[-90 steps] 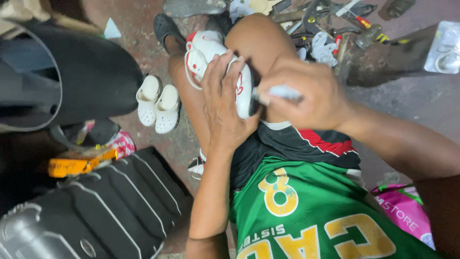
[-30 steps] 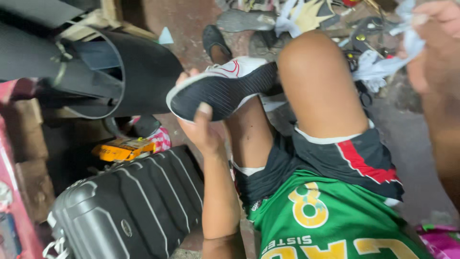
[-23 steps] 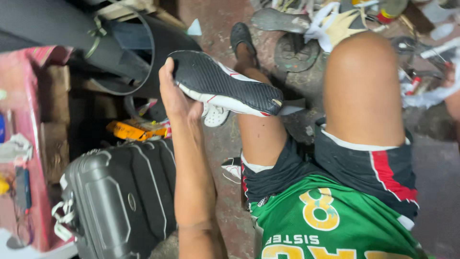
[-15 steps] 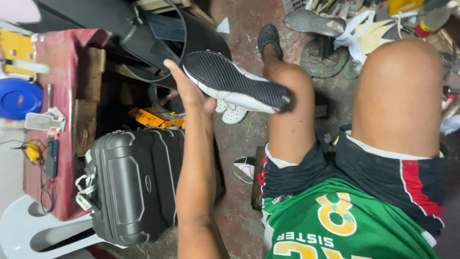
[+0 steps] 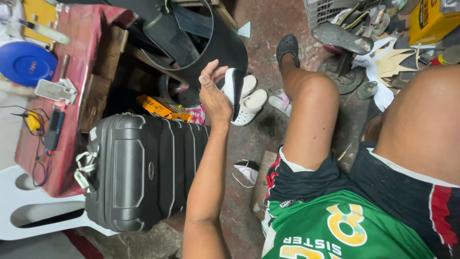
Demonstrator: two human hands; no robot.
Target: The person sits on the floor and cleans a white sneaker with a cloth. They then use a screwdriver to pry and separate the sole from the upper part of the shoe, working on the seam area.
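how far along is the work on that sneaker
Done: nothing on the sneaker itself shows a finished step; it is edge-on, so its surface is hard to read. In hand: the left hand holds it out over the white clogs beside the black suitcase. Left: another shoe lies on the floor; the right hand is out of view.

Landmark = suitcase (image 5: pixel 139 170), lying flat on floor. L of it: table (image 5: pixel 72 96) w/ disc (image 5: pixel 26 62) & phone (image 5: pixel 54 128) on top; chair (image 5: pixel 28 211) at its near-L corner. Just beyond suitcase: left hand (image 5: pixel 215 93) holding shoe (image 5: pixel 235 91), clogs (image 5: pixel 249 100) under it; R of suitcase: person's knee (image 5: pixel 311 96).
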